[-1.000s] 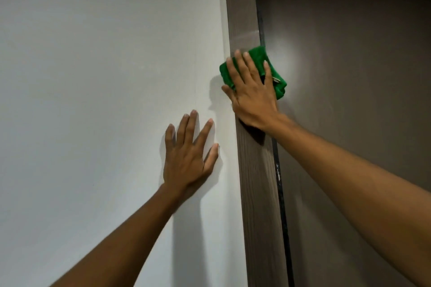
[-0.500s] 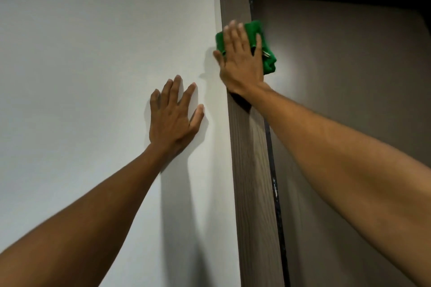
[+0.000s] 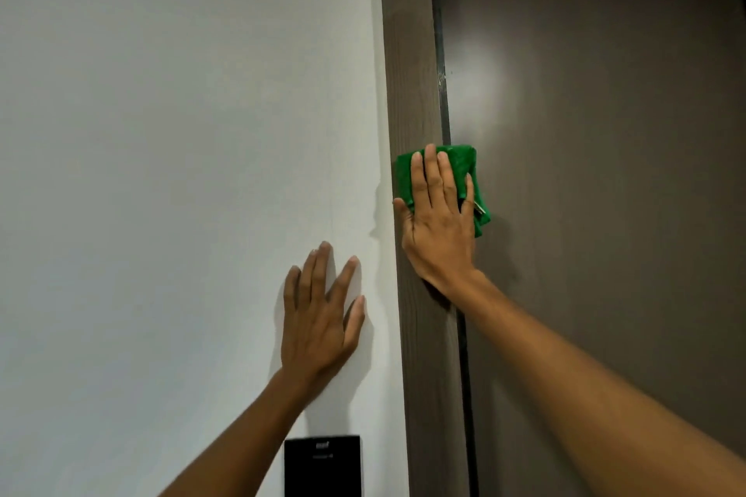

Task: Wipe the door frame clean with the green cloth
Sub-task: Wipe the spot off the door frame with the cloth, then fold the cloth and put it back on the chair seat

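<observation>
- A pale wall (image 3: 161,173) filled the left half of the frame, meeting a brown wood-grain door frame (image 3: 411,52) that ran top to bottom just right of centre, with a dark brown door (image 3: 605,173) beyond it.
- The right hand (image 3: 438,222) lay flat at mid-frame, its grip spread and pressing the green cloth (image 3: 464,165) against the door frame; the folded cloth overlapped the frame's right edge onto the door.
- The left hand (image 3: 319,319) rested open on the wall, fingers splayed, just left of the frame and lower than the right hand, holding nothing.
- A black wall panel (image 3: 323,466) sat at the bottom edge, below the left wrist.
</observation>
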The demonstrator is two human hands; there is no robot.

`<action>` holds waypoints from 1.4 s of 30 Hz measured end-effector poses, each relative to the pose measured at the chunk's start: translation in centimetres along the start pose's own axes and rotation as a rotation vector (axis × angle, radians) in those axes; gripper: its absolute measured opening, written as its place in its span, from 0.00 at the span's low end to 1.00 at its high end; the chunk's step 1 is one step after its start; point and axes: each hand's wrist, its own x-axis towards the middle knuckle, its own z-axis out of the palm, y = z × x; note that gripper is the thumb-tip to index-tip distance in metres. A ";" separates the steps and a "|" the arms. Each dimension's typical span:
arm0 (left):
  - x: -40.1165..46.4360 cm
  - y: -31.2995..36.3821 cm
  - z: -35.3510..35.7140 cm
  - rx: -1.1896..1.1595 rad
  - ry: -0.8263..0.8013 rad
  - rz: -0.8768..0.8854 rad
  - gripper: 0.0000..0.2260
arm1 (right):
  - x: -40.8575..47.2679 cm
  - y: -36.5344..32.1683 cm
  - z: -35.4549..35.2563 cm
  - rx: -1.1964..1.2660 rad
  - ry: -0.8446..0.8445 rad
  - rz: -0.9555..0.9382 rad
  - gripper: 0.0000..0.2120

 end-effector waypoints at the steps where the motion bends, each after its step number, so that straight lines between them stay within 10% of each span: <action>1: -1.4 0.3 0.3 -0.006 -0.027 0.004 0.27 | -1.8 0.3 0.6 0.013 -0.024 0.001 0.30; 9: -3.7 5.5 -1.9 -0.380 -0.082 -0.163 0.24 | -14.5 -1.6 -2.2 0.227 -0.295 0.064 0.32; 15: -8.6 8.0 -1.4 -0.207 -0.203 -0.135 0.15 | -20.1 -0.8 -5.3 0.332 -0.334 0.199 0.22; 21: -11.4 9.1 -0.7 -0.246 -0.315 -0.196 0.16 | -22.8 1.6 -5.7 0.131 -0.344 0.774 0.35; 27: -15.7 11.6 -0.1 -0.477 -0.316 -0.209 0.12 | -27.9 4.0 -8.4 0.438 -0.441 0.908 0.17; 36: -30.3 25.1 -0.3 -1.292 -0.996 -0.485 0.09 | -44.1 10.5 -20.9 0.643 -0.490 1.278 0.06; 42: -38.1 36.5 0.5 -1.398 -1.328 -0.783 0.06 | -56.0 16.2 -27.7 0.434 -0.559 1.663 0.09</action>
